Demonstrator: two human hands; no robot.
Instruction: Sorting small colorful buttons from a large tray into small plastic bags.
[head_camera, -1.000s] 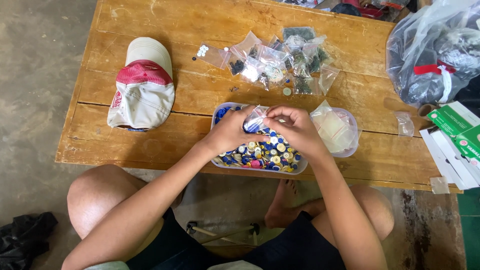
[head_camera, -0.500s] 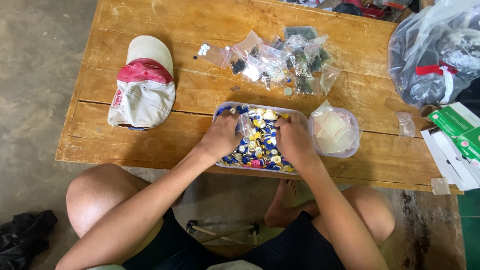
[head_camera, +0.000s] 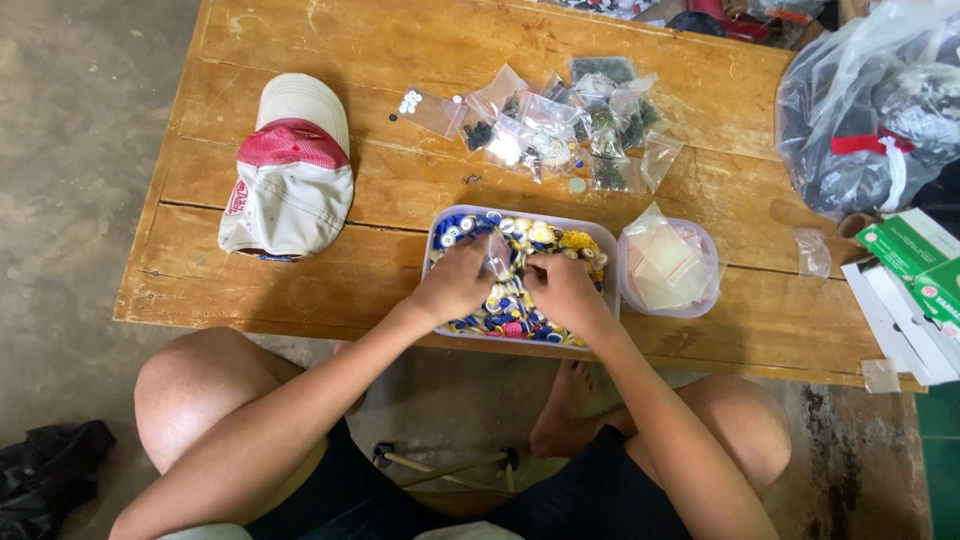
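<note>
A shallow clear tray full of small blue, yellow and white buttons sits at the near edge of a wooden table. Both my hands are down in it. My left hand pinches a small clear plastic bag that stands upright between the hands. My right hand curls its fingers into the buttons right beside the bag's mouth. The tips of both hands are partly hidden among the buttons.
A round clear tub of empty little bags stands right of the tray. Several filled little bags lie behind it. A white and red cap lies at left. A big plastic sack and green and white boxes are at right.
Both hands held the small bag just above the tray a second ago. They have come down into the buttons, with the bag now standing between them.
</note>
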